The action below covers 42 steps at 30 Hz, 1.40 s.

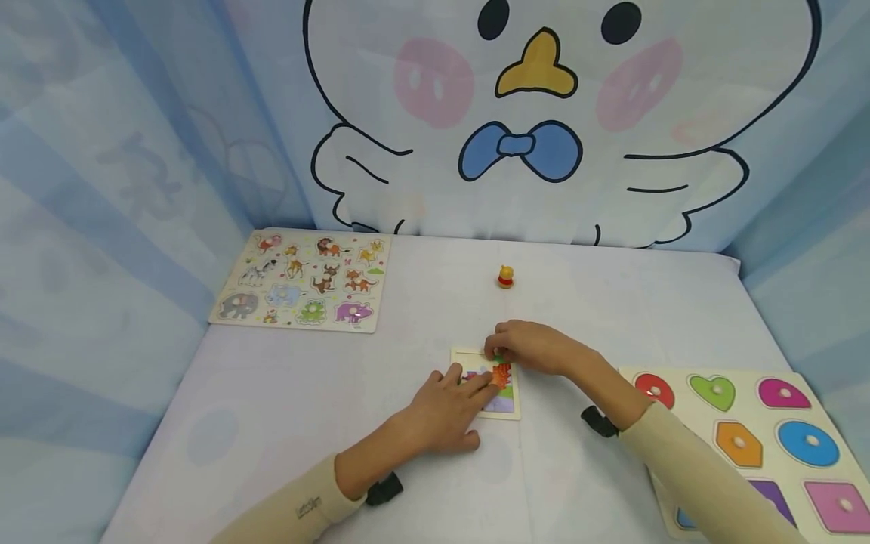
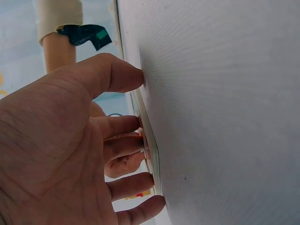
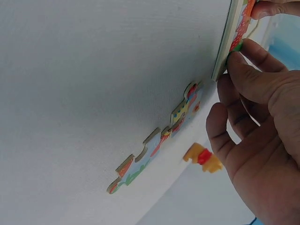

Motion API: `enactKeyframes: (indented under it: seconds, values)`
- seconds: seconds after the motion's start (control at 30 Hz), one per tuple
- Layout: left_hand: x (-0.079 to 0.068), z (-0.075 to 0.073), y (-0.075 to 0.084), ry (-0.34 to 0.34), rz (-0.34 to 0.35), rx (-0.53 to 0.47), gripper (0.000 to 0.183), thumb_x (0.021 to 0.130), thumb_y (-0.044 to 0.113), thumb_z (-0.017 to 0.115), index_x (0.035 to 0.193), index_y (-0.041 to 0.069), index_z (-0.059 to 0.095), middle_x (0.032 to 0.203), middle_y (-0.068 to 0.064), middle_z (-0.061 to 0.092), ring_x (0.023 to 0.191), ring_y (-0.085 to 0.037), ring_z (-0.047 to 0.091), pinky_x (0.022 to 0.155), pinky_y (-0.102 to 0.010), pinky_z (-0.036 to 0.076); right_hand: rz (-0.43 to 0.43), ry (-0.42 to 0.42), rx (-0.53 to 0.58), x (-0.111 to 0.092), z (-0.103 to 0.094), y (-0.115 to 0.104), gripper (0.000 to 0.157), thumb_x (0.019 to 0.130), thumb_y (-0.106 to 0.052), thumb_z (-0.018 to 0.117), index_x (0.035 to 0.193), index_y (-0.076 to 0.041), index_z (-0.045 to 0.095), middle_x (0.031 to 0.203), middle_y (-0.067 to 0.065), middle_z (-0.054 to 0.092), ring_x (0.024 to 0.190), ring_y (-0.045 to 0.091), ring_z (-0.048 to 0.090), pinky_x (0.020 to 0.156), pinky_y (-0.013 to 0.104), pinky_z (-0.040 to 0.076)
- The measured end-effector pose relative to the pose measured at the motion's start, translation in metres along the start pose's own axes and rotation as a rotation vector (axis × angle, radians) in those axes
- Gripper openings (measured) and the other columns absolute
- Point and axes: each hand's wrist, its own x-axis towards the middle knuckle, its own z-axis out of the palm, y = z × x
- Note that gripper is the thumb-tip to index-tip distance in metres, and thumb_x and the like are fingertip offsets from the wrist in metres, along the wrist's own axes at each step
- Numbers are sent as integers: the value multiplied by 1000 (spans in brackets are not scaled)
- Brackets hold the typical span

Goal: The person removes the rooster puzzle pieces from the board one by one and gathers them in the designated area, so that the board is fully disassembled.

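At puzzle tray (image 1: 503, 415), L hand (image 1: 442, 412) spread, R hand (image 1: 537, 347) pinching green pc (image 3: 238, 46)

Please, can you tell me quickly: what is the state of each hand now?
Left hand: open, resting on the small framed puzzle.
Right hand: closed, pinching a green piece at the puzzle's edge.

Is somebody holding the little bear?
No, the bear stands on the table, apart from both hands: the left hand rests on the puzzle and the right hand is at its far edge.
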Motion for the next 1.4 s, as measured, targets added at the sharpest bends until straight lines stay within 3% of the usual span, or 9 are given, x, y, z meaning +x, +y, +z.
enactKeyframes:
  seconds: [0.3, 0.53, 0.8, 1.0, 1.23, 1.4]
  values:
    - [0, 0, 1, -4, 6, -1, 71, 90, 50, 60, 152, 26, 37, 157, 7, 32, 121, -26, 39, 91, -46, 42, 21, 33, 30, -7, 5, -3, 19, 92, -1, 66, 100, -19, 64, 90, -7, 55, 83, 13, 51, 79, 34, 47]
    - [-1, 0, 0, 7, 8, 6, 71, 89, 49, 60, 152, 26, 37, 156, 7, 33, 120, -26, 39, 88, -44, 42, 81, 67, 94, -10, 8, -2, 23, 91, -2, 68, 111, -13, 61, 92, -6, 59, 85, 12, 55, 82, 35, 49]
    - [-1, -1, 0, 17, -2, 14, 71, 89, 50, 60, 152, 26, 38, 155, 7, 34, 120, -26, 38, 89, -45, 42, 61, 74, 91, -9, 6, 3, 10, 91, -8, 70, 100, -11, 66, 89, -8, 58, 80, 10, 54, 77, 33, 48]
    - [0, 1, -1, 15, -1, 0, 71, 90, 51, 59, 153, 27, 37, 155, 8, 34, 120, -25, 38, 90, -45, 42, 48, 88, 132, -14, 8, 9, 12, 92, -12, 70, 104, -13, 65, 86, -10, 57, 78, 9, 52, 74, 31, 47]
    - [0, 0, -1, 9, -4, 12, 71, 90, 52, 58, 153, 27, 37, 156, 8, 33, 119, -25, 39, 90, -44, 42, 41, 144, 158, -20, 13, 10, 16, 94, -10, 66, 109, -16, 65, 86, -11, 57, 80, 9, 53, 75, 33, 47]
    - [0, 0, 0, 11, -4, 11, 71, 90, 52, 58, 152, 27, 37, 156, 8, 34, 120, -25, 39, 90, -45, 42, 56, 218, 267, -24, 14, 8, 16, 92, -5, 66, 105, -14, 68, 85, -11, 62, 79, 9, 56, 73, 31, 49]
